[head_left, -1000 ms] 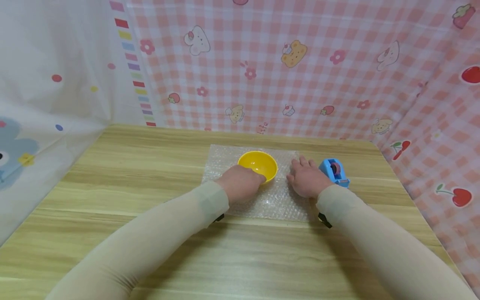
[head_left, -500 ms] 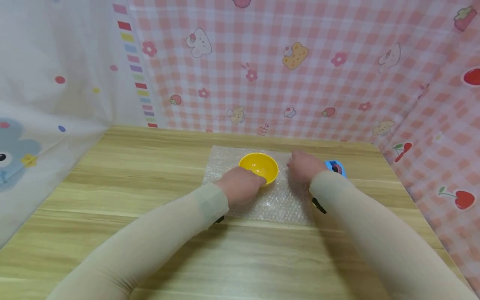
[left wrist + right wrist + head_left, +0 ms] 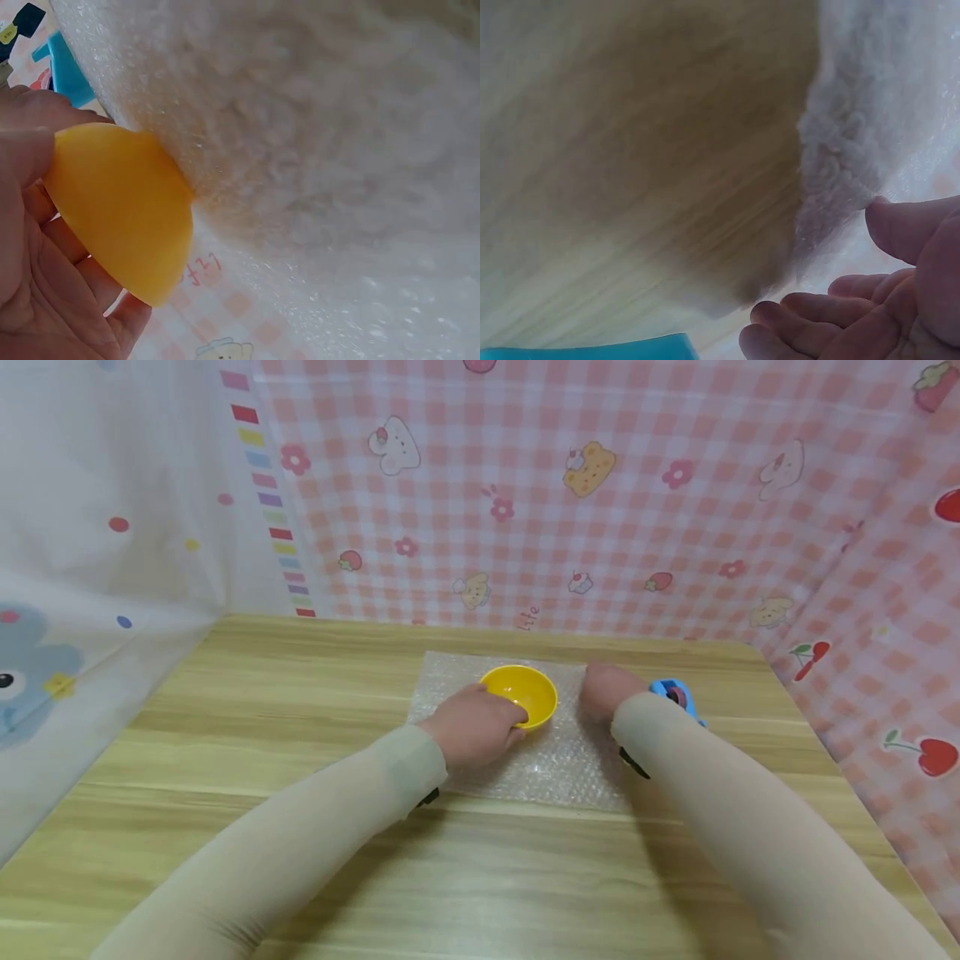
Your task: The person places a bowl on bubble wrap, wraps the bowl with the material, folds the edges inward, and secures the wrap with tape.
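Observation:
A yellow bowl (image 3: 534, 687) stands upright on a sheet of clear bubble wrap (image 3: 551, 768). My left hand (image 3: 472, 727) grips the bowl's near left side, and in the left wrist view the thumb and fingers curl round its yellow wall (image 3: 124, 210). At the far right corner of the sheet is my right hand (image 3: 609, 691), its fingers hidden from the head camera. The right wrist view has the thumb (image 3: 904, 229) touching the wrap (image 3: 840, 150), while the loosely bent fingers (image 3: 817, 311) lie by its edge, apart from the thumb.
A blue tape dispenser (image 3: 678, 695) with a reddish roll stands just right of the right hand, partly hidden by the sleeve. The wooden table (image 3: 247, 710) extends around the sheet. A pink checked cloth (image 3: 465, 485) hangs behind, with a white cloth at left.
My right hand has moved from lying flat with fingers spread to the wrap's far right corner, its fingers turned down out of sight. The left hand shifts slightly on the bowl, which stays put.

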